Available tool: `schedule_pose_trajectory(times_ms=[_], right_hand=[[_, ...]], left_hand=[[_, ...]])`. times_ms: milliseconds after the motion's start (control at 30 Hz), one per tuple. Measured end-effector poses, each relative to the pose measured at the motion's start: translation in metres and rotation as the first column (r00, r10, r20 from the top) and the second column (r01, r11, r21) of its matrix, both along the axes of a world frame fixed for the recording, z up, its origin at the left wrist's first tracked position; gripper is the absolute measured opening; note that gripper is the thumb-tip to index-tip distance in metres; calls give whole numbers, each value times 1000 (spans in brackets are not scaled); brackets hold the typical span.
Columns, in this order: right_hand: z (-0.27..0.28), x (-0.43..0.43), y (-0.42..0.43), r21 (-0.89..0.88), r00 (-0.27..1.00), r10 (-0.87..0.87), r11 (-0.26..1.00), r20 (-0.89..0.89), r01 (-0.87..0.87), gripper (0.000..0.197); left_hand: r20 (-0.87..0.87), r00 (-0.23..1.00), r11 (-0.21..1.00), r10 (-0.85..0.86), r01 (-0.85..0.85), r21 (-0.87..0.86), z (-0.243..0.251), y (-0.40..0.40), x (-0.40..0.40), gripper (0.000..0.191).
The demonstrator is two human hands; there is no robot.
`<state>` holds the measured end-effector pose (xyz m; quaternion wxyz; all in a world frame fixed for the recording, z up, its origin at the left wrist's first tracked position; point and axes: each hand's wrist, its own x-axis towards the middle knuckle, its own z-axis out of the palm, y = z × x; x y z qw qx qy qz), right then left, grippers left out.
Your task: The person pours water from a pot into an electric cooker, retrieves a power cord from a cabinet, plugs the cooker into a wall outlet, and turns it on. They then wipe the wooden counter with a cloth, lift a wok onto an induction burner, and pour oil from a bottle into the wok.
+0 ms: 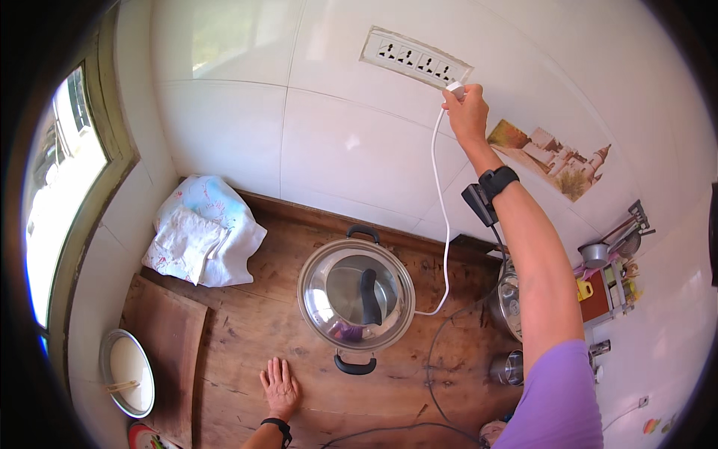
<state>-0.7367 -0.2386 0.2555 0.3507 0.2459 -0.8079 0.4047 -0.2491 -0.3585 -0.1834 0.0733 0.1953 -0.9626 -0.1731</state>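
Observation:
My right hand (469, 112) grips a white plug (455, 88) at the lower right end of a wall socket panel (415, 58). Whether its pins are in a socket, I cannot tell. A white cord (440, 185) hangs from the plug and runs down to the right side of a steel pot with a glass lid (348, 297). The lid has a black handle (369, 297). My left hand (281, 389) rests palm down on the wooden table, fingers apart, below and left of the pot, holding nothing.
A patterned cloth (205, 233) lies at the back left, above a wooden board (168, 348). A bowl of whitish content with chopsticks (132, 373) is at the left. Steel vessels (509, 303) stand at the right. A dark cable (429, 365) crosses the table; utensils (595, 253) hang on the wall.

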Motion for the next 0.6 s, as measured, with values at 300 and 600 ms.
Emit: schedule_pose_trajectory(times_ms=[300, 600], right_hand=[[5, -22, -19, 78, 992, -83, 993, -96, 91, 27], [24, -20, -20, 249, 989, -140, 957, -55, 150, 31]], left_hand=[[3, 1000, 1000, -2, 2, 18, 0, -2, 1, 46], [6, 1000, 999, -5, 5, 41, 1, -3, 0, 46]])
